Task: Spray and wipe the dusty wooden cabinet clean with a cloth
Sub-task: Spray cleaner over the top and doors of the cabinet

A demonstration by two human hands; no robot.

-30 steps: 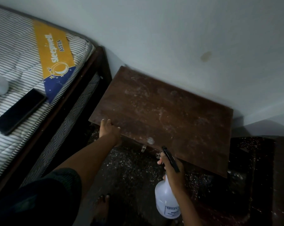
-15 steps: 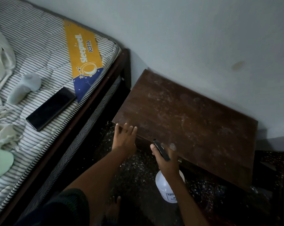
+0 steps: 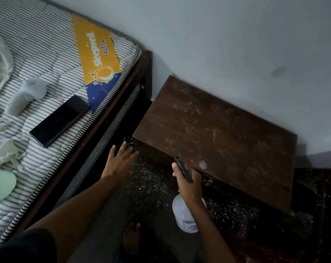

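The dusty wooden cabinet point(image 3: 219, 133) stands low against the white wall, its brown top smeared with pale dust. My right hand point(image 3: 189, 185) grips the neck of a white spray bottle point(image 3: 185, 217) with a black nozzle, held just in front of the cabinet's near edge. My left hand point(image 3: 119, 164) hovers with fingers spread and straight, just left of the cabinet's front-left corner, holding nothing. A pale cloth point(image 3: 1, 149) lies bunched on the mattress at the far left.
A striped mattress point(image 3: 47, 59) on a dark bed frame fills the left. On it lie a black phone point(image 3: 60, 119), a grey controller-like object point(image 3: 26, 94) and a green item point(image 3: 0, 185). The dark floor point(image 3: 153, 186) is speckled white. My bare foot point(image 3: 131, 238) shows below.
My left hand has come off the cabinet's front-left edge and now hovers open beside it. The view has swung left, showing more of the bed. My right hand still grips the bottle.
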